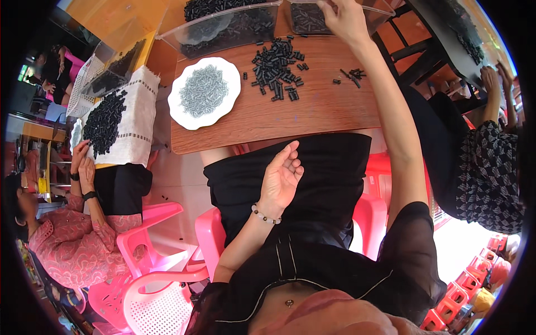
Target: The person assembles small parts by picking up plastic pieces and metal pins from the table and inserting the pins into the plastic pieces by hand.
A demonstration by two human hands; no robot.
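Note:
My left hand (283, 177) is over my lap, palm turned up. Its fingers are curled in towards the thumb, and whatever they may hold is hidden. My right hand (341, 21) reaches out to a clear plastic bin (377, 10) of small black pieces at the far edge of the table. The picture's top edge cuts off part of its fingers. On the wooden table (329, 114) lies a loose pile of short black cylindrical pieces (277, 66). To its left, a white scalloped plate (177, 109) holds many small clear pieces. Several thin black pieces (353, 76) lie near my right forearm.
Another clear bin (223, 40) of black pieces stands at the back. At left, a person in a patterned pink top (84, 240) works beside black pieces (104, 123) on a white cloth (138, 114). Another person's hands (491, 84) are at right. Pink plastic chairs (153, 304) stand around.

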